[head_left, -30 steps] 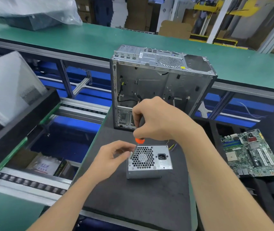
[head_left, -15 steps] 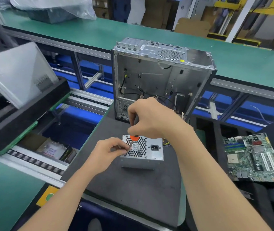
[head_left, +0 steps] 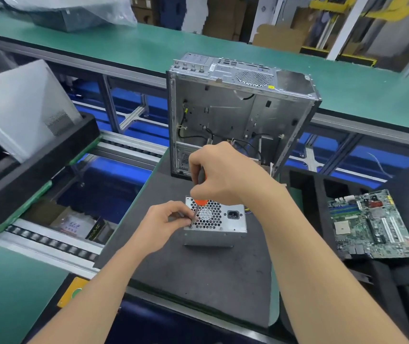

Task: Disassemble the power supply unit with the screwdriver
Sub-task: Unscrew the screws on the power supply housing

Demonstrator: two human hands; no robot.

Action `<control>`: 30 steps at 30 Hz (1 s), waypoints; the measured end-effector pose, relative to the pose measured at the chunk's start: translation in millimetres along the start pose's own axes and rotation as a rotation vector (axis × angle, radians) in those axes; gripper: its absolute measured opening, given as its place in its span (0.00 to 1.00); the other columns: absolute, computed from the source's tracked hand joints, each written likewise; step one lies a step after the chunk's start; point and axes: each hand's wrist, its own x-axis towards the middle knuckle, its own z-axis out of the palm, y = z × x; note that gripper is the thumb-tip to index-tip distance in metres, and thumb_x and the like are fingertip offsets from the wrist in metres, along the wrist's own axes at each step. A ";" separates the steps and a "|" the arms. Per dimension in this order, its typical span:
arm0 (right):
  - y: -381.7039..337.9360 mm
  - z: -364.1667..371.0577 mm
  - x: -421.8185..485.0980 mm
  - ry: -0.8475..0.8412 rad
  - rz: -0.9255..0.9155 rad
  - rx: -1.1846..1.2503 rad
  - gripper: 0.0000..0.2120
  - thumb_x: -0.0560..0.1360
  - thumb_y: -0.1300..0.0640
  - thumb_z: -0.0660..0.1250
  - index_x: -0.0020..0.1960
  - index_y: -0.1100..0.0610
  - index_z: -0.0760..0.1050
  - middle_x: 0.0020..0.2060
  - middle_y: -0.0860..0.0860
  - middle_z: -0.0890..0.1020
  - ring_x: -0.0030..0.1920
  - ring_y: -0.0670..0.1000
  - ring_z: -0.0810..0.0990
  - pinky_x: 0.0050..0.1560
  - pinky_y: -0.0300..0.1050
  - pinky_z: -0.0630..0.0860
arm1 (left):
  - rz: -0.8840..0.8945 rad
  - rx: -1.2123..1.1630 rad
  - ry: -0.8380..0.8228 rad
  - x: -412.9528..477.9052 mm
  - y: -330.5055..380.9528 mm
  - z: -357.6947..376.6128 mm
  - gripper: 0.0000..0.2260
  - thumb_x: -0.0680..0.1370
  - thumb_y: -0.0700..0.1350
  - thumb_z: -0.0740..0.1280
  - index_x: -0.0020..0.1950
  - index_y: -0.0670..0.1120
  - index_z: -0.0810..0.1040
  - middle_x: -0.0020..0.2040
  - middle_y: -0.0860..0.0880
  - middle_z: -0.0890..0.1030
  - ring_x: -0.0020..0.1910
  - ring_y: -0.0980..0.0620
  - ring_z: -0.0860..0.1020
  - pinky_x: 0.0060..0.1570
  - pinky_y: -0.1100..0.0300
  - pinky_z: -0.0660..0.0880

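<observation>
Green conveyor belt (head_left: 148,45) runs across the workshop, with cardboard boxes (head_left: 225,18) stacked behind it; nearer, a dark foam mat (head_left: 198,281) covers the desk. Two hands work over this mat. One power supply unit (head_left: 223,227) stands on it directly beneath them, fan grille and socket facing up. The right hand (head_left: 225,177) is closed around the orange handle of the single screwdriver (head_left: 200,201), held nearly upright with its tip down at the unit's left corner. The left hand (head_left: 163,224), just below and left of the right one, seems to pinch the metal shaft between thumb and fingertips, though blur hides the exact contact. One open computer case (head_left: 235,115) stands upright just beyond the right hand. One motherboard (head_left: 369,224) lies well to that hand's right. One grey side panel (head_left: 24,105) leans far left of the left hand.
</observation>
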 end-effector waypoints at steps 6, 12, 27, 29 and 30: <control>-13.0 1.2 1.3 -0.020 0.118 -0.051 0.06 0.67 0.56 0.72 0.38 0.51 0.75 0.38 0.47 0.81 0.42 0.49 0.80 0.34 0.45 0.78 | 0.036 0.002 -0.089 2.4 -2.7 -7.2 0.15 0.78 0.37 0.75 0.45 0.60 0.84 0.48 0.57 0.84 0.52 0.53 0.84 0.61 0.56 0.79; -20.7 -2.0 -4.3 -0.045 0.186 -0.054 0.05 0.67 0.57 0.73 0.39 0.52 0.77 0.36 0.44 0.80 0.40 0.39 0.75 0.35 0.45 0.77 | 0.138 0.078 -0.162 10.3 -4.6 -11.9 0.16 0.77 0.36 0.75 0.46 0.59 0.84 0.47 0.59 0.81 0.48 0.56 0.82 0.56 0.65 0.76; -49.4 2.9 -2.7 -0.111 0.123 -0.156 0.06 0.69 0.58 0.75 0.42 0.52 0.79 0.36 0.42 0.76 0.38 0.41 0.77 0.38 0.41 0.75 | 0.225 0.001 -0.334 25.1 6.1 -36.3 0.11 0.83 0.38 0.69 0.55 0.53 0.86 0.48 0.56 0.87 0.51 0.53 0.85 0.60 0.51 0.79; -52.0 1.8 -1.7 -0.117 0.136 -0.178 0.05 0.69 0.60 0.73 0.42 0.52 0.79 0.35 0.42 0.76 0.38 0.42 0.77 0.40 0.46 0.80 | 0.263 0.006 -0.399 29.9 11.8 -37.8 0.10 0.84 0.39 0.68 0.58 0.49 0.87 0.49 0.58 0.88 0.53 0.54 0.85 0.60 0.55 0.79; -53.2 1.5 -1.6 -0.122 0.143 -0.190 0.05 0.68 0.60 0.73 0.42 0.52 0.79 0.35 0.42 0.76 0.38 0.42 0.77 0.41 0.49 0.81 | 0.283 0.010 -0.432 31.6 13.8 -37.6 0.10 0.84 0.38 0.67 0.59 0.47 0.86 0.49 0.60 0.87 0.53 0.55 0.85 0.60 0.57 0.78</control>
